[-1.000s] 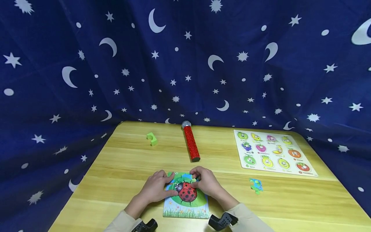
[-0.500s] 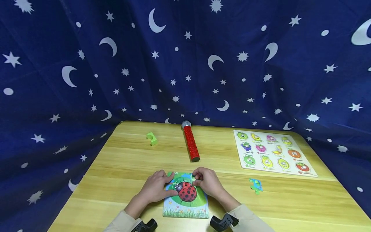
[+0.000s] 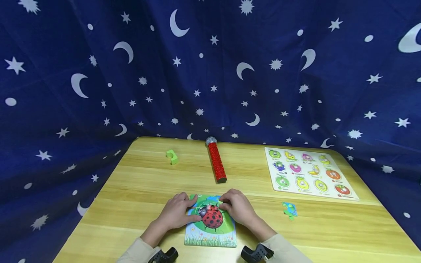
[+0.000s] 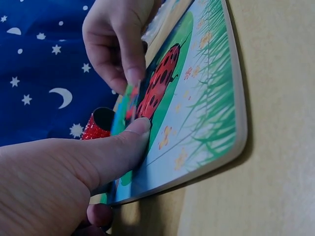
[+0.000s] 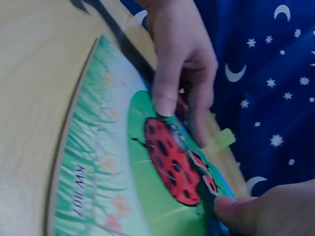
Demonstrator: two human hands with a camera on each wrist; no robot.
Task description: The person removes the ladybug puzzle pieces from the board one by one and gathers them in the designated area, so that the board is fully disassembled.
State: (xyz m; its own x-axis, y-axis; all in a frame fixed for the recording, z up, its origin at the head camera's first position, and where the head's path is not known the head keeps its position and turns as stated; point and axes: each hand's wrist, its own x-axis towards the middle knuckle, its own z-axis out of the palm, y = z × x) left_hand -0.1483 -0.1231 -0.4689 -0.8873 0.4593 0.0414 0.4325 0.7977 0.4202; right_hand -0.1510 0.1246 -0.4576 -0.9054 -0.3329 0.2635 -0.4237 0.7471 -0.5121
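A square ladybug jigsaw puzzle (image 3: 210, 237) lies on the table with both hands over it. My left hand (image 3: 178, 213) rests at its left side, thumb laid near the ladybug's head and index finger at the far left corner. My right hand (image 3: 238, 207) pinches a jigsaw piece (image 3: 212, 207) between thumb and fingers at the puzzle's upper part. In the left wrist view this piece (image 4: 132, 104) stands tilted up from the board. The right wrist view shows its red and green print (image 5: 205, 172) beside the ladybug's body.
One loose blue and green jigsaw piece (image 3: 290, 210) lies to the right. Behind it is a fruit peg puzzle board (image 3: 312, 173). A red glitter microphone (image 3: 217, 162) and a green notched block (image 3: 172, 157) lie farther back, before a starry blue curtain (image 3: 210, 73).
My right hand has shifted slightly right, and the pinched piece now stands tilted over the upper part of the ladybug. My left hand has stayed in place.
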